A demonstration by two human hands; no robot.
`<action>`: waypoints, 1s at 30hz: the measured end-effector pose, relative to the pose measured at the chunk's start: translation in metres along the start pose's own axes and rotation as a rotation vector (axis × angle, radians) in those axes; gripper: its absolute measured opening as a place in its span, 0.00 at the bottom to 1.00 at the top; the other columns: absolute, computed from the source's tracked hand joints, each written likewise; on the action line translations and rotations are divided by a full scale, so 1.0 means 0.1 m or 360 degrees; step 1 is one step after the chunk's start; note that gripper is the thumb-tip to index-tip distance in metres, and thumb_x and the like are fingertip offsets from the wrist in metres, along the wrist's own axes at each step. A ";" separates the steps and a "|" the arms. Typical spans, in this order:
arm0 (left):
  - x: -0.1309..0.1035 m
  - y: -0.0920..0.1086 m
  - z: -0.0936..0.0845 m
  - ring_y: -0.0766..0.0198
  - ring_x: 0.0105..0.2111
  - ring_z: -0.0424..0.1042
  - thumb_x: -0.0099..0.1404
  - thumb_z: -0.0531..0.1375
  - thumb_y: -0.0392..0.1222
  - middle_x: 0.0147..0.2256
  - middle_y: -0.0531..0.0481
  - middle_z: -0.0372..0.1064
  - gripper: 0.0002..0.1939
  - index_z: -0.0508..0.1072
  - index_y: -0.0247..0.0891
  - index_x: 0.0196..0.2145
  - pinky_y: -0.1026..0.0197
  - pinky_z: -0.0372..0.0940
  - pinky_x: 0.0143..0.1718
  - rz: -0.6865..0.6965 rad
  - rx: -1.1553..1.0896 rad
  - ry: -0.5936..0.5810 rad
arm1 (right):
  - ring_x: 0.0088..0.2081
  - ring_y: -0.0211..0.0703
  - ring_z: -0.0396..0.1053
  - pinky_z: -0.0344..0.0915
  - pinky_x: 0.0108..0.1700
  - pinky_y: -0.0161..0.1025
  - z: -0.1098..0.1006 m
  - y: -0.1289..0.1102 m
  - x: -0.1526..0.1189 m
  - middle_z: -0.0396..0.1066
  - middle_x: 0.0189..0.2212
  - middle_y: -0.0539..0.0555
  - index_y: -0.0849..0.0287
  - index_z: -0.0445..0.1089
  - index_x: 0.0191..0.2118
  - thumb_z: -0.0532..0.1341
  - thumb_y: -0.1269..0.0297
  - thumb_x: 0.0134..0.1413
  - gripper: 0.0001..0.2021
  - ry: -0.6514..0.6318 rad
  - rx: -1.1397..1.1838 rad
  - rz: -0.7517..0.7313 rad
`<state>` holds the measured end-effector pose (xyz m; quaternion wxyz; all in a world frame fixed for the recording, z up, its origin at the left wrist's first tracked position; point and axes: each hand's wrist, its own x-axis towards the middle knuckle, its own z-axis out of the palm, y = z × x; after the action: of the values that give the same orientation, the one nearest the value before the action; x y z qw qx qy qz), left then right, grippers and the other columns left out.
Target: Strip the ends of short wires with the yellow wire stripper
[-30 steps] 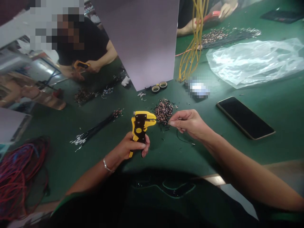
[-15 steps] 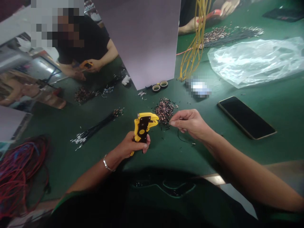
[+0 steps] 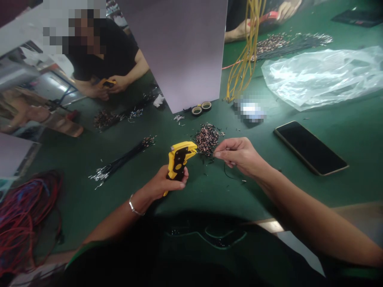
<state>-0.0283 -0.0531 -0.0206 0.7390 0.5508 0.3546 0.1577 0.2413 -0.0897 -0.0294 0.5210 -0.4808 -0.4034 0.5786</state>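
My left hand (image 3: 173, 180) is closed around the handle of a yellow and black wire stripper (image 3: 179, 161), its jaws pointing right. Between thumb and fingertips my right hand (image 3: 236, 154) pinches a thin black wire (image 3: 226, 172). One end of the wire reaches left toward the stripper's jaws; whether it sits between them I cannot tell. The other end curls below the hand to a small metal terminal. Just beyond both hands lies a heap of short wire and copper scraps (image 3: 207, 138). A bundle of black wires (image 3: 122, 160) with metal tips rests to the left.
A phone (image 3: 311, 147) lies at the right, with a plastic bag (image 3: 326, 77) behind it. Two tape rolls (image 3: 196, 111) sit below a pale upright panel (image 3: 185, 52). Yellow wires (image 3: 243, 59) hang nearby. Red cables (image 3: 26, 219) pile up at left. Co-workers sit across the table.
The wire stripper has shifted slightly left, away from my right hand, and its jaws look more closed. My right hand has barely moved.
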 end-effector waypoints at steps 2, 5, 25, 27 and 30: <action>0.00 0.00 -0.01 0.66 0.30 0.65 0.50 0.69 0.36 0.29 0.51 0.67 0.15 0.72 0.33 0.36 0.62 0.61 0.32 -0.0006 0.0064 0.0010 | 0.13 0.28 0.53 0.47 0.15 0.32 0.01 0.00 -0.01 0.59 0.11 0.43 0.61 0.75 0.23 0.71 0.64 0.40 0.07 -0.0017 0.0001 0.0002; -0.01 0.00 -0.02 0.67 0.30 0.64 0.51 0.69 0.37 0.29 0.51 0.67 0.15 0.72 0.33 0.37 0.62 0.61 0.33 -0.0012 0.0125 0.0012 | 0.13 0.28 0.52 0.47 0.15 0.32 0.02 -0.01 -0.02 0.59 0.11 0.43 0.61 0.75 0.23 0.70 0.64 0.40 0.06 -0.0026 0.0009 0.0004; 0.01 0.03 -0.07 0.63 0.29 0.67 0.47 0.69 0.37 0.29 0.48 0.69 0.22 0.74 0.32 0.41 0.60 0.62 0.32 0.0010 -0.0144 -0.0300 | 0.13 0.28 0.52 0.49 0.15 0.32 0.03 -0.04 -0.01 0.58 0.10 0.43 0.61 0.74 0.22 0.70 0.65 0.39 0.06 0.0001 0.0031 0.0046; 0.01 0.05 -0.07 0.63 0.30 0.67 0.47 0.68 0.37 0.30 0.47 0.69 0.22 0.74 0.32 0.42 0.60 0.62 0.33 -0.0006 -0.0182 -0.0336 | 0.13 0.28 0.52 0.49 0.15 0.32 0.03 -0.04 -0.01 0.58 0.10 0.43 0.61 0.74 0.21 0.70 0.66 0.38 0.06 0.0008 0.0037 0.0053; -0.01 0.08 -0.06 0.62 0.30 0.67 0.48 0.66 0.37 0.30 0.47 0.69 0.21 0.74 0.32 0.42 0.59 0.62 0.34 -0.0030 -0.0238 -0.0346 | 0.13 0.28 0.51 0.49 0.15 0.32 0.03 -0.06 -0.01 0.58 0.10 0.43 0.60 0.74 0.21 0.70 0.66 0.38 0.06 0.0010 0.0053 0.0060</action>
<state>-0.0319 -0.0467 -0.0138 0.8136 0.5045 0.2647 0.1161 0.2391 -0.0903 -0.0231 0.5191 -0.4813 -0.3829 0.5935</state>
